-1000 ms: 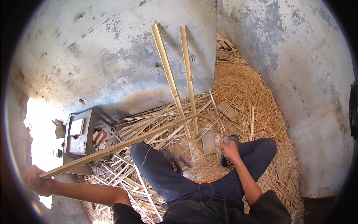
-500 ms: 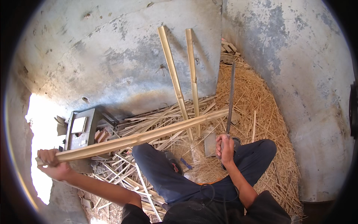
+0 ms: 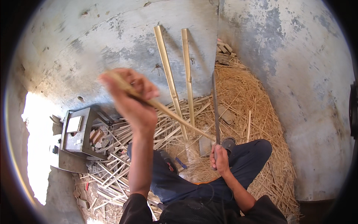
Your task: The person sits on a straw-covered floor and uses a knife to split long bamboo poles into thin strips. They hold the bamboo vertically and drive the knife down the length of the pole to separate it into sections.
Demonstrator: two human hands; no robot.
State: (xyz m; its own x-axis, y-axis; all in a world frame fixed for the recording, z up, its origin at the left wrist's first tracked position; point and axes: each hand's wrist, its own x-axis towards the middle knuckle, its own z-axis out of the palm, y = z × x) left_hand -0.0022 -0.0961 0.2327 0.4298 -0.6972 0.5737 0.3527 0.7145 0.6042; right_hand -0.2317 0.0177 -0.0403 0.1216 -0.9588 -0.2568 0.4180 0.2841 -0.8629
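R hand fisted on long knife pointing far, w/ open room over straw to rt, & L hand curled round wood strip slanting nr-rt toward knife's edge.

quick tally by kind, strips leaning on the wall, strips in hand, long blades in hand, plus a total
Leaning strips: 2
Held strip, in the left hand: 1
Long blade, in the right hand: 1
Total: 4
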